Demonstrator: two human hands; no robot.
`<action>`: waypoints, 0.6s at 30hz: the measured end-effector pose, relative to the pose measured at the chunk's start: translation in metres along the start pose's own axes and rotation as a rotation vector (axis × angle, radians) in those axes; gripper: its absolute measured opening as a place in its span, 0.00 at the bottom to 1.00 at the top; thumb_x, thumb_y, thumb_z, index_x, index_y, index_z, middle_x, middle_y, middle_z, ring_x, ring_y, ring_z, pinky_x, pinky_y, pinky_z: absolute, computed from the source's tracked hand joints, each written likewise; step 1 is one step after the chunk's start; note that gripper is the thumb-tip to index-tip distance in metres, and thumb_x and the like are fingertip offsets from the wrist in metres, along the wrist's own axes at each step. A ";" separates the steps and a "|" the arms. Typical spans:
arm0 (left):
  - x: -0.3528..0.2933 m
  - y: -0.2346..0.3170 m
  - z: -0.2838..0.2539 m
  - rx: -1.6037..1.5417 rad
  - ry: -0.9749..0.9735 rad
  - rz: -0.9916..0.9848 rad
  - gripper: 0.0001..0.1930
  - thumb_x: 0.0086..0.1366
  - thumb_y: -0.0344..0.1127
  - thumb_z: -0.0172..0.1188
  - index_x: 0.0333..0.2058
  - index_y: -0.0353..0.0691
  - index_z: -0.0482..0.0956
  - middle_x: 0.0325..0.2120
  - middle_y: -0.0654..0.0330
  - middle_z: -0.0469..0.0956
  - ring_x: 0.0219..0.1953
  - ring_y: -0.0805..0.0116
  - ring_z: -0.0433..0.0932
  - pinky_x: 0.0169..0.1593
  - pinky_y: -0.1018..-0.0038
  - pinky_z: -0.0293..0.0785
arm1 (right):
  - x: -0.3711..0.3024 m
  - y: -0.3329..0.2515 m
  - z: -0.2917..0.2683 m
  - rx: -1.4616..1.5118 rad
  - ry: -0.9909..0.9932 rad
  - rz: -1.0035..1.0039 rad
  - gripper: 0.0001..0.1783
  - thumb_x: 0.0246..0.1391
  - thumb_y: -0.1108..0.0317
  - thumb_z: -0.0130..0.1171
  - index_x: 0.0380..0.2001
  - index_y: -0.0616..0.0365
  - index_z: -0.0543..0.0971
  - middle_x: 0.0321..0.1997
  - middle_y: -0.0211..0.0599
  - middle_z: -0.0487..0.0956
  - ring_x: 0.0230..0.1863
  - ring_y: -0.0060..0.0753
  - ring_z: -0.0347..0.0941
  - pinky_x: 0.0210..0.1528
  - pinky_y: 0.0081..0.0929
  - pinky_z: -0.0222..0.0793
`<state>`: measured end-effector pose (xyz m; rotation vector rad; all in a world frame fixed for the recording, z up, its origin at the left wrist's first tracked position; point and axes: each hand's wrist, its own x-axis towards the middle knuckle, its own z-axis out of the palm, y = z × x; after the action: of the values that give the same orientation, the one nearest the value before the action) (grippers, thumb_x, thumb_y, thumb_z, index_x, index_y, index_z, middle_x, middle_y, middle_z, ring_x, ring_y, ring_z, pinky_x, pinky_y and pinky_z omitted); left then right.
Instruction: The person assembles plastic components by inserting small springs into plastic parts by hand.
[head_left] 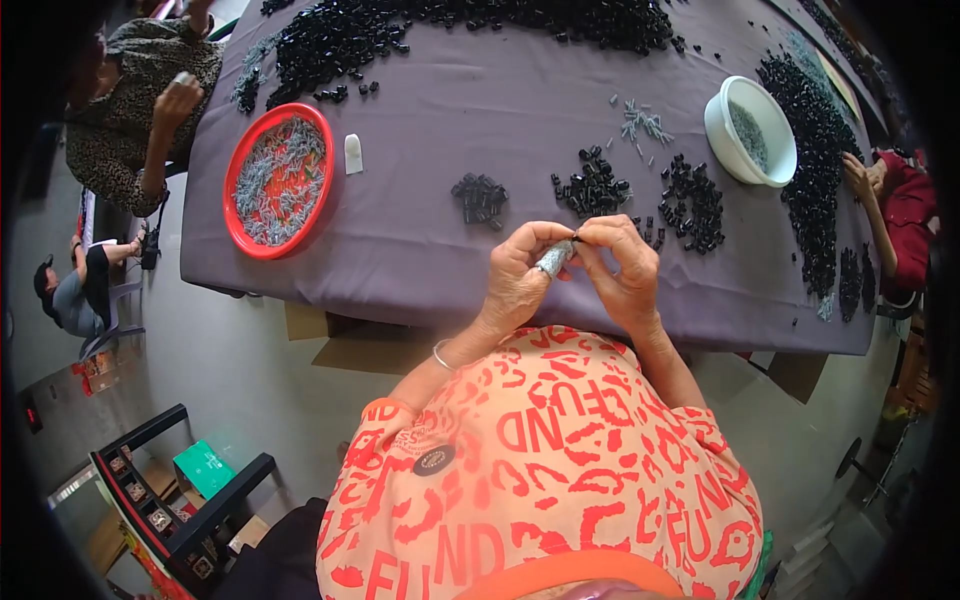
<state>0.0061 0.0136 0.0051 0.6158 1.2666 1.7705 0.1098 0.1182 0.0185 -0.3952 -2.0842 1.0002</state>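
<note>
Both of my hands meet just past the table's front edge, fingertips pinched together. Between them is a small black piece (576, 238), mostly covered by the fingers. My left hand (512, 278) is closed on it, and a silvery grey wrap (555, 259) covers one of its digits. Pinched from the other side, my right hand (625, 268) is closed on the same piece. Right beyond the fingertips lies a pile of short black cylindrical parts (590, 185). A second black pile (692, 203) is to its right, and a smaller one (479, 199) to its left.
A red basin (233, 205) of thin grey pieces stands left on the cloth-covered table (430, 110), beside a small white object (353, 154). A white bowl (720, 125) with grey pieces sits right, near loose grey pieces (645, 122). Large black heaps (815, 185) line the far and right sides. Co-workers sit left and right.
</note>
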 end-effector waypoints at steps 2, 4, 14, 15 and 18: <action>0.000 -0.002 -0.002 0.017 -0.002 0.007 0.07 0.60 0.20 0.52 0.38 0.32 0.74 0.31 0.61 0.77 0.33 0.76 0.77 0.33 0.81 0.75 | -0.002 0.005 0.001 0.003 -0.014 -0.014 0.13 0.40 0.86 0.60 0.31 0.61 0.75 0.32 0.39 0.77 0.31 0.30 0.74 0.34 0.23 0.70; 0.001 -0.003 -0.005 0.283 0.022 -0.016 0.08 0.59 0.19 0.53 0.37 0.33 0.75 0.31 0.59 0.78 0.33 0.76 0.77 0.32 0.81 0.74 | -0.004 0.012 0.002 0.005 -0.054 0.032 0.13 0.41 0.86 0.60 0.32 0.62 0.75 0.32 0.37 0.77 0.30 0.27 0.73 0.34 0.21 0.70; 0.017 -0.016 -0.011 0.933 0.095 0.537 0.10 0.50 0.19 0.54 0.33 0.35 0.74 0.31 0.53 0.74 0.34 0.51 0.74 0.38 0.63 0.72 | -0.019 0.039 0.012 0.012 -0.090 0.181 0.16 0.45 0.84 0.59 0.38 0.61 0.70 0.32 0.34 0.76 0.29 0.21 0.72 0.34 0.19 0.69; 0.018 -0.013 -0.011 0.885 0.108 0.503 0.09 0.50 0.19 0.54 0.32 0.35 0.74 0.31 0.53 0.73 0.34 0.51 0.74 0.38 0.64 0.72 | -0.017 0.041 0.014 -0.030 -0.095 0.118 0.16 0.45 0.83 0.59 0.38 0.61 0.70 0.32 0.34 0.76 0.29 0.22 0.72 0.33 0.19 0.70; 0.019 -0.009 -0.018 0.824 0.161 0.442 0.08 0.53 0.22 0.54 0.33 0.35 0.74 0.29 0.54 0.74 0.29 0.58 0.76 0.33 0.69 0.73 | -0.018 0.044 0.018 -0.072 -0.103 0.056 0.16 0.45 0.83 0.59 0.39 0.61 0.69 0.32 0.35 0.77 0.29 0.25 0.74 0.33 0.21 0.72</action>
<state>-0.0145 0.0219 -0.0113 1.3097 2.1173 1.6004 0.1054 0.1274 -0.0313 -0.4491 -2.2171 0.9994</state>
